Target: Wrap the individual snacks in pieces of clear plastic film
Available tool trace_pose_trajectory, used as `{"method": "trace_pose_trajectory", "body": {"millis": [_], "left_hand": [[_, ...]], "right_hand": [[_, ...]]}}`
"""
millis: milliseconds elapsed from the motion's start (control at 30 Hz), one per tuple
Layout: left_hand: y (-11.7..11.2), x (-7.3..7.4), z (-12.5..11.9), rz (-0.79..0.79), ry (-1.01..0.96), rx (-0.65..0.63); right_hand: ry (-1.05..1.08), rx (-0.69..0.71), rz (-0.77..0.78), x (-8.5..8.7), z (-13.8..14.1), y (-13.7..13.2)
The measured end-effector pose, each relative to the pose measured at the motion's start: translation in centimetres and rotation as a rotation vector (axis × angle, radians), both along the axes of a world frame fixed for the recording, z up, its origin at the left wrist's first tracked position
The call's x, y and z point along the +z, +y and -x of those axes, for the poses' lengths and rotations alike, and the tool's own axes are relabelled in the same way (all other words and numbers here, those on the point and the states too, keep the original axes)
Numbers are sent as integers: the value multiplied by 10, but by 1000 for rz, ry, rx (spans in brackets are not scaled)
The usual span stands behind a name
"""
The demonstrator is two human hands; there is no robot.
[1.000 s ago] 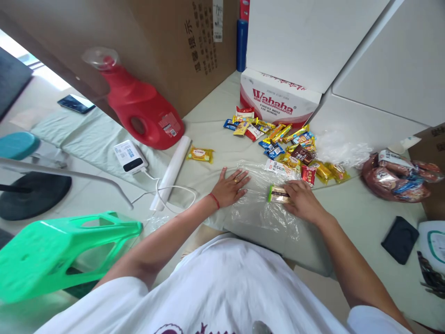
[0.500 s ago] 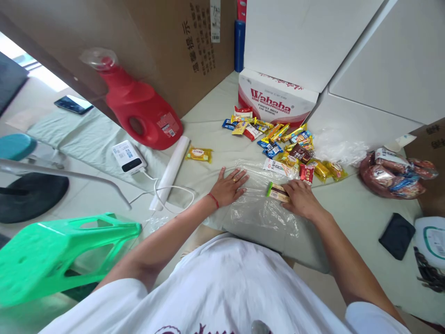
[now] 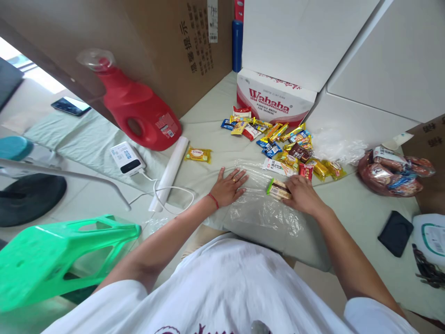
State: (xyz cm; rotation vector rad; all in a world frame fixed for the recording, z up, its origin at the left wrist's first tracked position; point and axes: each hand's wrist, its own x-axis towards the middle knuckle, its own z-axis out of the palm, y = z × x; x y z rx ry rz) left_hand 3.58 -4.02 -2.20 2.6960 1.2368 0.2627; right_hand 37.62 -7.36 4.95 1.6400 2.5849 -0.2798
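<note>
My left hand (image 3: 229,186) lies flat with fingers spread on a clear plastic bag (image 3: 257,213) stretched over the cloth. My right hand (image 3: 302,194) grips the right end of a small wrapped snack bar (image 3: 278,189), green at its left end with a brown and cream wrapper. The bar rests on the plastic. Just beyond my right fingers are a white snack packet (image 3: 277,166) and a red packet (image 3: 306,171). Behind them several colourful wrapped snacks (image 3: 278,132) lie in a loose pile. One yellow packet (image 3: 198,154) sits apart, left of the pile.
A Wahaba-style carton (image 3: 274,99) stands behind the snacks. To the left are a red detergent jug (image 3: 139,104), a white roll (image 3: 169,174), a white device with a cable (image 3: 127,157) and a green stool (image 3: 66,255). Bagged brown food (image 3: 392,174) and a black pouch (image 3: 395,233) lie right.
The snack bar in my right hand has tilted slightly, showing more of its cream face. My left hand stays in place on the plastic. The camera view has shifted a little.
</note>
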Motion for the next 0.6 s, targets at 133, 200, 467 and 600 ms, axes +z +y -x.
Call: {"method": "trace_pose_trajectory", "body": {"millis": [133, 200, 467, 600], "left_hand": [[0, -1, 1, -8, -16, -9], [1, -2, 1, -6, -20, -9], [0, -1, 0, 22, -11, -4], [1, -2, 0, 36, -15, -5]], "right_hand": [[-55, -58, 12, -11, 17, -10], [-40, -66, 24, -13, 15, -12], [126, -101, -34, 22, -45, -6], [197, 9, -68, 37, -25, 6]]}}
